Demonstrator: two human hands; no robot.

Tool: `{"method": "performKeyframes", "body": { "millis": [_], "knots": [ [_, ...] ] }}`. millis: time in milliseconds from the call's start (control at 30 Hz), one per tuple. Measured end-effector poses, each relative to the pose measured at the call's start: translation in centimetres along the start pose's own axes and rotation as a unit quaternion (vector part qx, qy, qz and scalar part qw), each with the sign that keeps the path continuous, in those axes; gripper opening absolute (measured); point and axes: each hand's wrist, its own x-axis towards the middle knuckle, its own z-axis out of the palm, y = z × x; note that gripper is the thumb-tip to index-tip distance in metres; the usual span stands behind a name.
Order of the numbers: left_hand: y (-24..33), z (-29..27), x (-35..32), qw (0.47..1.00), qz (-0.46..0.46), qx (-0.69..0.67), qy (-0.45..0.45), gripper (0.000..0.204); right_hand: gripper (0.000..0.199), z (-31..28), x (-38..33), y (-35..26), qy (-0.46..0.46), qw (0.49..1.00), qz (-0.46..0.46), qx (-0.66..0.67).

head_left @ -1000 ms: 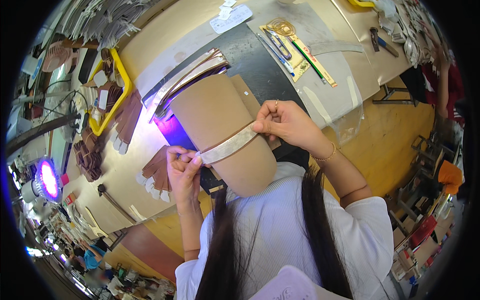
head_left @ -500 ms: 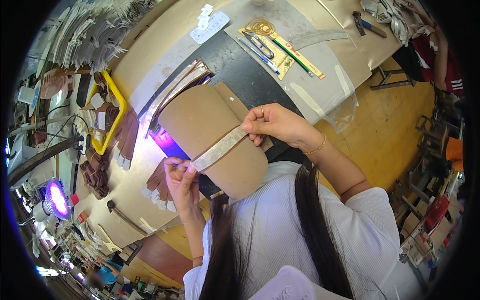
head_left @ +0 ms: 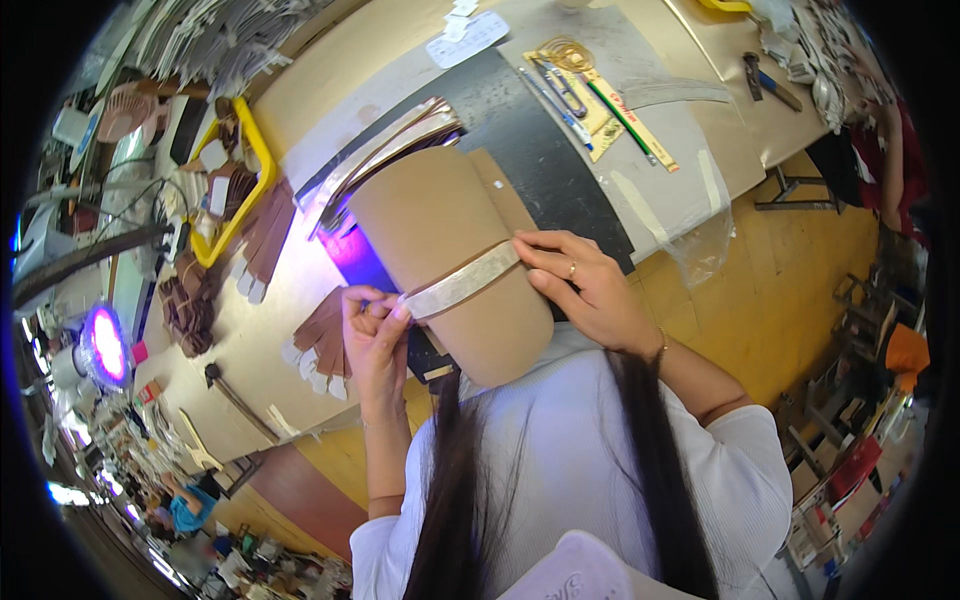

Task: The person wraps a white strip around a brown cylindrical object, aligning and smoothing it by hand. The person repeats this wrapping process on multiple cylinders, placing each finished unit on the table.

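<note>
A large tan leather piece (head_left: 440,250), rounded at its near end, hangs over the near edge of the table (head_left: 330,90), and every place here is told from it. A pale strip (head_left: 462,283) runs across its lower part. The left hand (head_left: 375,335) is closed at the leather's left edge, its fingertips pinching the strip's left end. The right hand (head_left: 590,290) lies at the right edge with the fingers bent, pressing the strip's right end down onto the leather.

Beneath the leather and beyond it lies a dark cutting mat (head_left: 540,150). A stack of thin flat pieces (head_left: 385,150) fans out from behind the leather's far left corner, and a violet glow (head_left: 350,255) shows just left of it. Further left lie brown cut pieces (head_left: 265,230), more of them (head_left: 320,340) near the left hand, and a yellow tray (head_left: 262,165). Beyond the leather to the right, a ruler and hand tools (head_left: 590,95) lie on the mat's far edge, with a clear plastic sheet (head_left: 700,240) hanging off the table to the right.

The leather hides much of the mat and its own near end covers part of the person's white top (head_left: 600,470). Long dark hair (head_left: 450,500) hangs below it. The small tools are too bent by the lens to tell apart. Another person's red sleeve (head_left: 895,170) is cut off far to the right.
</note>
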Motion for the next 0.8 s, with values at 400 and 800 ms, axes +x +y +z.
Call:
{"method": "performKeyframes", "body": {
  "millis": [400, 800],
  "knots": [
    [1.3, 0.7, -1.8, 0.997, 0.061, -0.051, 0.013, 0.031, 0.074, -3.3, 2.4, -8.0, -0.041, 0.961, -0.212, -0.172],
    [-0.3, -0.3, -0.6, 0.996, 0.072, -0.038, -0.023, 0.040, 0.086, -0.3, 2.7, -4.2, -0.217, 0.938, -0.233, -0.140]
  ]
}}
